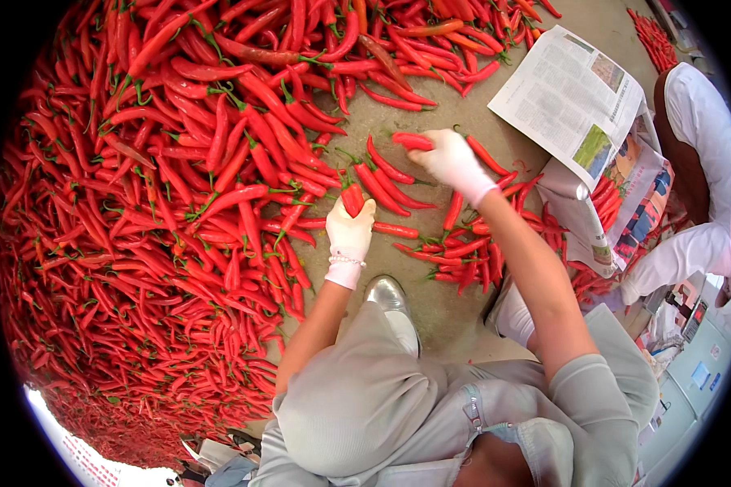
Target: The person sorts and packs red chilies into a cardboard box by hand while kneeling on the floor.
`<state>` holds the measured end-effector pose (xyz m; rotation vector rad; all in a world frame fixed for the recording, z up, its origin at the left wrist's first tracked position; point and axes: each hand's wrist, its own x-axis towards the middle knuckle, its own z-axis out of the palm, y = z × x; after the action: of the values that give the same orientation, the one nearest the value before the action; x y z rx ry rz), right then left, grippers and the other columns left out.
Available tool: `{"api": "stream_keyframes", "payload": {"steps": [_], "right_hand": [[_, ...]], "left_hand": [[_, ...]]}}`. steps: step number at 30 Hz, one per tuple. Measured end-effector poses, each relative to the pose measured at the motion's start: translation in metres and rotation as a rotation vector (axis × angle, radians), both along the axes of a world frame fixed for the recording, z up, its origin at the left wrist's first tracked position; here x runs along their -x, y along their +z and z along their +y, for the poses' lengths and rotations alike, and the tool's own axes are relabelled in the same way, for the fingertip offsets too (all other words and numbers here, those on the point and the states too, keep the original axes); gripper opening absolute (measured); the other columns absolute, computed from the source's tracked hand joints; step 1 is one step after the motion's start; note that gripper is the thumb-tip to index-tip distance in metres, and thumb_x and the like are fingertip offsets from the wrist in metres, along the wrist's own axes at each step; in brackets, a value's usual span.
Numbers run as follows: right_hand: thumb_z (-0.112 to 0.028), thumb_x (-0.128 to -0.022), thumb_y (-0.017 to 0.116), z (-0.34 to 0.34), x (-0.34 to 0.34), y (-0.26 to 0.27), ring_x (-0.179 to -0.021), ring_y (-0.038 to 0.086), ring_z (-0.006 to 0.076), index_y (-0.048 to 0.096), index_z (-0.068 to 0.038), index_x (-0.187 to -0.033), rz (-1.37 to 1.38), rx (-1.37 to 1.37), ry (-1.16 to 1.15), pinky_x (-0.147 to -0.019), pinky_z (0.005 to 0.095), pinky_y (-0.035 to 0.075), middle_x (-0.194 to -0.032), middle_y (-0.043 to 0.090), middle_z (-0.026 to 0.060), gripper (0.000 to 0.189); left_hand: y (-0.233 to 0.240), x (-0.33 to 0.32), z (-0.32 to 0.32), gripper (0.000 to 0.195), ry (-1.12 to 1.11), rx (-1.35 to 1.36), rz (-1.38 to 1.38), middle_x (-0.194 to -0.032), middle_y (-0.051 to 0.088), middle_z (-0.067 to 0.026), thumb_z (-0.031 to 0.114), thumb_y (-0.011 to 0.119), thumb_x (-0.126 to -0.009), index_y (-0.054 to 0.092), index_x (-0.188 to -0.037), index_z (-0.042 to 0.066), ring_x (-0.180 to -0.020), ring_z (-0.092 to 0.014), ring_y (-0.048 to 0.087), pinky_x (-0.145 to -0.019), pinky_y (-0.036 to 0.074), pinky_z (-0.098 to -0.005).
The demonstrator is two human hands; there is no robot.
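Observation:
White-gloved, my left hand (348, 234) grips a red chili pepper (353, 199), its green stem pointing away from me. My right hand (454, 159), also gloved and slightly blurred, is closed around another red chili pepper (412, 141) that sticks out to the left. Between the hands, a few loose chili peppers (385, 185) lie on the concrete floor (365, 119). A huge heap of red chili peppers (176, 201) spreads from the left side up to the top. Below my right forearm sits a smaller group of chili peppers (472, 249).
On the right stands a container (575, 213) lined with newspaper (575, 91), with chili peppers (609, 198) inside. Another person's white-sleeved arm (682, 255) reaches in beside it. A pale blue cabinet (685, 395) is at the lower right. My silver shoe (386, 293) rests near the heap's edge.

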<state>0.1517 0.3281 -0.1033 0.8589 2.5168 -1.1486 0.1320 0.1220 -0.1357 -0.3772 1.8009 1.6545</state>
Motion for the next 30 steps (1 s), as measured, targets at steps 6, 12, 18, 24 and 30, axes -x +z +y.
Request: {"api": "stream_keyframes", "payload": {"steps": [6, 12, 18, 24, 30], "right_hand": [[-0.023, -0.085, 0.062, 0.03, -0.037, 0.028, -0.059, 0.046, 0.0043, 0.06, -0.005, -0.088, 0.148, 0.869, -0.571, -0.051, 0.0212, 0.037, -0.071, 0.055, -0.0029, 0.018], [-0.014, -0.081, 0.062, 0.0, -0.034, 0.014, -0.064, 0.052, 0.0094, 0.059, 0.002, -0.098, 0.053, 0.343, -0.27, -0.059, 0.0268, 0.043, -0.067, 0.057, 0.0023, 0.024], [-0.015, -0.083, 0.062, 0.007, -0.045, 0.019, -0.055, 0.047, 0.0073, 0.058, 0.0, -0.098, 0.042, 0.367, -0.281, -0.053, 0.0229, 0.04, -0.069, 0.054, -0.0027, 0.021], [-0.014, -0.084, 0.063, 0.028, -0.069, 0.028, -0.055, 0.042, 0.0034, 0.058, -0.004, -0.087, 0.119, 0.815, -0.57, -0.052, 0.0203, 0.036, -0.069, 0.053, -0.0043, 0.011], [-0.016, -0.085, 0.062, 0.048, -0.082, 0.035, -0.057, 0.047, 0.0015, 0.06, -0.006, -0.098, -0.01, 0.694, -0.532, -0.052, 0.0171, 0.039, -0.072, 0.056, -0.0047, 0.017]], "left_hand": [[-0.002, -0.001, 0.009, 0.017, -0.007, -0.053, -0.062, -0.068, 0.055, 0.0002, 0.001, 0.064, -0.077, 0.056, -0.092, 0.002, -0.052, -0.006, 0.048, -0.045, 0.039, -0.0227], [-0.003, -0.002, 0.036, 0.054, -0.271, 0.413, 0.245, -0.097, 0.06, -0.0218, 0.027, 0.068, -0.073, 0.052, -0.117, 0.002, -0.084, -0.033, 0.062, -0.076, 0.047, -0.0385], [0.018, 0.023, 0.065, 0.026, -0.421, 0.506, 0.488, -0.075, 0.064, -0.0149, 0.02, 0.068, -0.071, 0.06, -0.089, 0.003, -0.063, -0.026, 0.062, -0.064, 0.048, -0.0369], [0.014, 0.017, 0.05, 0.013, -0.199, -0.296, -0.115, -0.064, 0.056, 0.0, 0.018, 0.061, -0.082, 0.058, -0.08, 0.006, -0.053, -0.007, 0.052, -0.05, 0.044, -0.0229], [0.016, 0.027, 0.018, 0.038, -0.236, -0.663, -0.395, -0.09, 0.06, -0.0051, 0.014, 0.06, -0.079, 0.051, -0.114, 0.003, -0.069, -0.012, 0.055, -0.061, 0.047, -0.028]]}}
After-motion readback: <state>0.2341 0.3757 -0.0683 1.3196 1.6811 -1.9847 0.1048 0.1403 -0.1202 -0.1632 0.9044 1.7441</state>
